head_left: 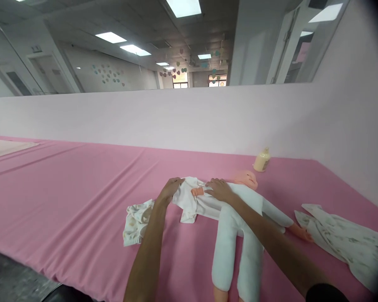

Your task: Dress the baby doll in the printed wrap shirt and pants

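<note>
A baby doll [251,196] with a white cloth body lies on its back on the pink sheet, its head away from me and its legs toward me. My left hand [171,188] is closed on the edge of a small white baby shirt [189,198] spread left of the doll. One doll arm reaches over the shirt, its bare hand [197,191] showing on the fabric. My right hand [220,190] is wrapped over that arm just behind the doll's wrist; its thumb is hidden. The doll's other arm stretches out to the right.
A folded patterned garment [137,222] lies left of my left forearm. Another patterned garment [349,237] is spread at the right. A cream pump bottle [262,160] stands near the back wall. Pink sheeting [91,201] covers the table, and a mirror runs above the low white wall.
</note>
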`<state>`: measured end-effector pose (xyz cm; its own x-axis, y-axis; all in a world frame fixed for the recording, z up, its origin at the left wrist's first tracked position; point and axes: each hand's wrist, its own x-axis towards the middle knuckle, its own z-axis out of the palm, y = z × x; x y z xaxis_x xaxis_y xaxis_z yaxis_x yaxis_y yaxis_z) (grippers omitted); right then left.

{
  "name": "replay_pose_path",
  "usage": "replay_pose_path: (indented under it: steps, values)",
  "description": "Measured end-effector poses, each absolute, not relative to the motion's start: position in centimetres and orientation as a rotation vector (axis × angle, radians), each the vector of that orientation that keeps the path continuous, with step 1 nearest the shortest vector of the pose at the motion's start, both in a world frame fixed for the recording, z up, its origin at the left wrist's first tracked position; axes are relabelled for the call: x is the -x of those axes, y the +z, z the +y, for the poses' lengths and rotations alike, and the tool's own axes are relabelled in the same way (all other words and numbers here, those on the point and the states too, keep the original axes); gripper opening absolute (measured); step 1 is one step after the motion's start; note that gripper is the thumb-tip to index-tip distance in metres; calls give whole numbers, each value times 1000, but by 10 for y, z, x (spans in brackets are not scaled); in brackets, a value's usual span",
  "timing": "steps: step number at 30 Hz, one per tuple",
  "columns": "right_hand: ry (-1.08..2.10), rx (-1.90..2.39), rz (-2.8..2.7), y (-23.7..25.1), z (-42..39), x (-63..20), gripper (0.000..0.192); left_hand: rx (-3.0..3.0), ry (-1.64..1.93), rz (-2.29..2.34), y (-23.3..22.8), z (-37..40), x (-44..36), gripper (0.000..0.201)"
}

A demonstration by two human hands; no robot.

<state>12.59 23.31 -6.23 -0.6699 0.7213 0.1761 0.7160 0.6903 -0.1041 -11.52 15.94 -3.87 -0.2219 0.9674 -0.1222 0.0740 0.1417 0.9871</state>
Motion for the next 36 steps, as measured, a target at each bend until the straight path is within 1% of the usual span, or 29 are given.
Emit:
replay_pose_path:
  steps: [5,10,13,16,20,26,32,36]
  values:
    - [31,1141,-2651,-63,232,-135,35,-1188,1213,1524,-5,146,106,42]
    - [-11,1025,-2717,-67,225,-135,50,-1244,1176,1596,-2,147,90,35]
    - [61,1083,-2624,-64,224,-135,45,-1270,1217,1647,-7,151,95,29]
    - [153,1194,-2459,-60,224,-137,48,-1218,1285,1699,-7,151,110,27]
    - [66,1262,-2474,-58,221,-133,42,-1161,1327,1656,2,144,118,28]
    - [-83,1259,-2607,-60,214,-127,33,-1298,1484,1744,10,146,90,33]
    - [-135,1067,-2741,-62,209,-136,31,-1232,1614,1814,-5,161,91,32]
    - [-125,1088,-2740,-67,208,-131,34,-1256,1559,1626,-1,159,68,36]
